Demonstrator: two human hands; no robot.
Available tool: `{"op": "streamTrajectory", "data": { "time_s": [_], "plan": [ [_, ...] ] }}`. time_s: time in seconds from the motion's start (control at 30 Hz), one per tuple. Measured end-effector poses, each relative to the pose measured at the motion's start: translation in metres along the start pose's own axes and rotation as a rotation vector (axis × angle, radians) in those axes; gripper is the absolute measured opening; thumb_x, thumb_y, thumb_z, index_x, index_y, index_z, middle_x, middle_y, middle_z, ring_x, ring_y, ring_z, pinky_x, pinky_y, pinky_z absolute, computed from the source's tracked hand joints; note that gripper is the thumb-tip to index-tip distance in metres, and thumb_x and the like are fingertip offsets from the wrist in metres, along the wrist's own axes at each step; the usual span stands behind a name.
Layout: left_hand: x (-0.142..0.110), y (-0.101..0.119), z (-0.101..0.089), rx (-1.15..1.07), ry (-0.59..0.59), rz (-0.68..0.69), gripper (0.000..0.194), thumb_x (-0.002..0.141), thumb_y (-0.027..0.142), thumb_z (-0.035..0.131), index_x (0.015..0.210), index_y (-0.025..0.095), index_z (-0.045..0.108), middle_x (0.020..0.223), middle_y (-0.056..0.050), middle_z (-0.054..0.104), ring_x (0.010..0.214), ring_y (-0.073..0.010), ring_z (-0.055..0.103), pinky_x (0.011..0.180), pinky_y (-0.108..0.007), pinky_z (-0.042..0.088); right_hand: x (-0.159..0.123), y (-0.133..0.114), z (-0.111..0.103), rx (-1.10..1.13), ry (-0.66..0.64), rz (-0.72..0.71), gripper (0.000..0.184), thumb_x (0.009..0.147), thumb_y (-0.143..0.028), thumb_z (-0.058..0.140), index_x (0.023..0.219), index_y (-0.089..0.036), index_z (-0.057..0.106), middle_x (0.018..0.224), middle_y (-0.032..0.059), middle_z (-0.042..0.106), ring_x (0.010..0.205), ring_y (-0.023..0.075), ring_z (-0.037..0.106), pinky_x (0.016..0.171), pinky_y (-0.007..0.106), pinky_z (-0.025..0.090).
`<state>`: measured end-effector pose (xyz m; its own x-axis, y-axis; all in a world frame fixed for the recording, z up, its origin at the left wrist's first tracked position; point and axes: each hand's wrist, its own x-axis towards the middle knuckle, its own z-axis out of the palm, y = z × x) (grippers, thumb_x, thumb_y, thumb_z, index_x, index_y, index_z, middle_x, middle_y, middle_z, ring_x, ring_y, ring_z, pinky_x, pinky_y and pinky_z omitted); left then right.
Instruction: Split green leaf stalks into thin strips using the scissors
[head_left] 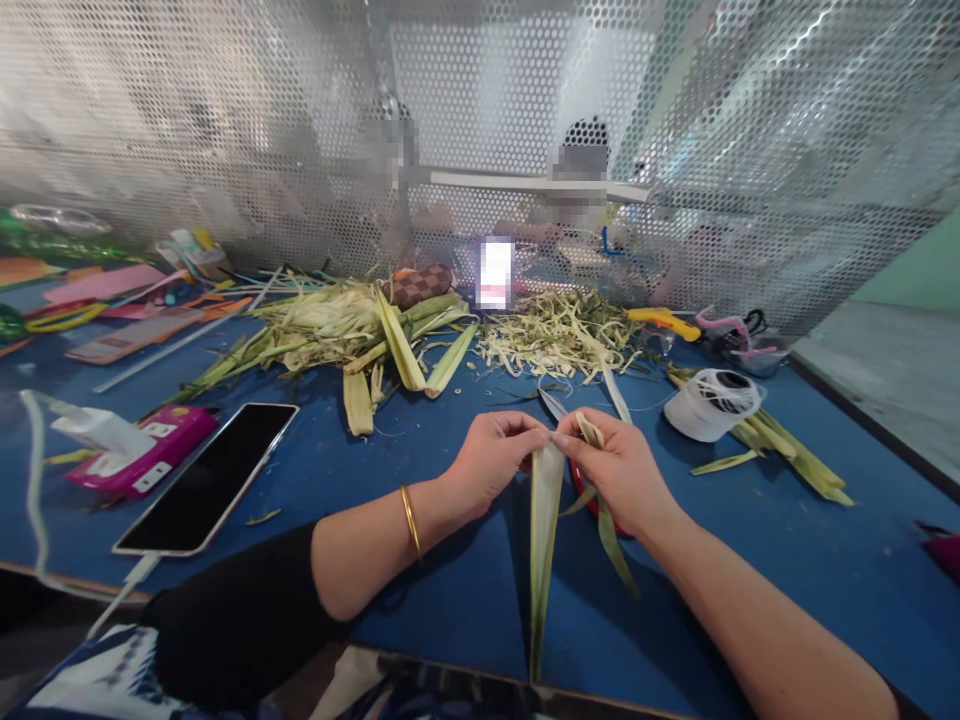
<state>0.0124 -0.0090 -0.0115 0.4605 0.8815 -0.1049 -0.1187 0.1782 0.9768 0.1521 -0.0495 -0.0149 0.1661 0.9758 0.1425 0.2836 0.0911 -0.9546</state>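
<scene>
Between my two hands hangs a long, pale green dried leaf strip (546, 520), its narrow end pointing down toward the table's front edge. My left hand (495, 455) pinches the top of this strip between thumb and fingers. Touching it at the same spot, my right hand (615, 465) is closed, with a thinner greenish strip (616, 555) dangling from its fingers. Beneath my right hand lie scissors (576, 480) with red handles, mostly hidden. Behind the hands are a pile of leaf strips (330, 325) and a heap of shredded trimmings (559, 335).
On the blue table (450, 570) a phone (210, 480) is plugged in beside a magenta power strip (146, 450). A spool of white thread (712, 405) and a yellow tool (664, 322) sit at the right. A perforated metal screen (300, 130) rises behind.
</scene>
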Motion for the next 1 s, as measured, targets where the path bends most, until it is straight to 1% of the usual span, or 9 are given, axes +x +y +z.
{"op": "streamTrajectory", "data": {
  "time_s": [0.17, 0.23, 0.4, 0.63, 0.77, 0.9, 1.0],
  "plan": [
    [0.0, 0.002, 0.0, -0.016, 0.008, 0.026, 0.012, 0.068, 0.021, 0.061, 0.06, 0.013, 0.061, 0.055, 0.002, 0.056, 0.052, -0.0076, 0.049, 0.052, -0.019, 0.039, -0.003, -0.001, 0.003, -0.045, 0.084, 0.02, 0.023, 0.072, -0.04, 0.064, 0.07, -0.018, 0.06, 0.051, -0.0057, 0.044, 0.047, 0.0088, 0.034, 0.045, 0.022, 0.026],
    [-0.001, 0.003, 0.0, -0.018, 0.008, 0.04, 0.012, 0.069, 0.02, 0.061, 0.06, 0.013, 0.061, 0.054, 0.002, 0.056, 0.051, -0.0071, 0.048, 0.051, -0.019, 0.038, -0.004, -0.002, 0.004, -0.034, 0.1, 0.043, 0.023, 0.071, -0.04, 0.065, 0.071, -0.017, 0.062, 0.048, -0.0059, 0.044, 0.044, 0.0088, 0.034, 0.043, 0.022, 0.025],
    [-0.001, 0.002, 0.001, 0.003, 0.01, 0.053, 0.012, 0.069, 0.019, 0.061, 0.059, 0.012, 0.06, 0.053, 0.002, 0.056, 0.05, -0.0064, 0.047, 0.05, -0.018, 0.037, -0.003, -0.004, 0.005, 0.05, 0.093, 0.114, 0.021, 0.067, -0.038, 0.066, 0.068, -0.017, 0.061, 0.04, -0.0078, 0.038, 0.038, 0.0082, 0.032, 0.038, 0.021, 0.022],
    [0.0, -0.002, 0.001, 0.004, 0.006, 0.074, 0.014, 0.071, 0.02, 0.061, 0.06, 0.012, 0.061, 0.053, 0.003, 0.056, 0.051, -0.0061, 0.046, 0.051, -0.018, 0.038, -0.003, 0.001, 0.007, 0.039, 0.045, 0.063, 0.019, 0.073, -0.037, 0.061, 0.068, -0.019, 0.055, 0.042, -0.0078, 0.041, 0.039, 0.0081, 0.033, 0.038, 0.021, 0.024],
    [0.0, -0.003, 0.001, 0.007, 0.014, 0.057, 0.014, 0.073, 0.022, 0.061, 0.063, 0.012, 0.062, 0.056, 0.002, 0.057, 0.053, -0.0067, 0.048, 0.052, -0.018, 0.039, -0.004, -0.001, 0.008, 0.009, 0.079, 0.043, 0.019, 0.074, -0.037, 0.061, 0.07, -0.019, 0.056, 0.042, -0.0075, 0.043, 0.04, 0.009, 0.037, 0.039, 0.021, 0.027],
    [0.001, -0.001, 0.001, 0.02, 0.072, 0.076, 0.016, 0.074, 0.027, 0.061, 0.066, 0.013, 0.061, 0.059, 0.002, 0.058, 0.054, -0.0075, 0.05, 0.051, -0.018, 0.041, -0.006, -0.004, 0.008, 0.083, 0.102, 0.112, 0.026, 0.07, -0.042, 0.066, 0.078, -0.019, 0.058, 0.04, -0.009, 0.042, 0.037, 0.0091, 0.035, 0.038, 0.022, 0.025],
    [0.0, -0.002, 0.001, 0.022, 0.087, 0.054, 0.017, 0.075, 0.029, 0.061, 0.067, 0.014, 0.059, 0.059, 0.002, 0.057, 0.054, -0.0083, 0.051, 0.051, -0.019, 0.042, -0.006, -0.003, 0.01, 0.111, 0.116, 0.129, 0.028, 0.068, -0.044, 0.068, 0.072, -0.019, 0.057, 0.04, -0.009, 0.041, 0.037, 0.0084, 0.034, 0.039, 0.022, 0.024]
  ]
}}
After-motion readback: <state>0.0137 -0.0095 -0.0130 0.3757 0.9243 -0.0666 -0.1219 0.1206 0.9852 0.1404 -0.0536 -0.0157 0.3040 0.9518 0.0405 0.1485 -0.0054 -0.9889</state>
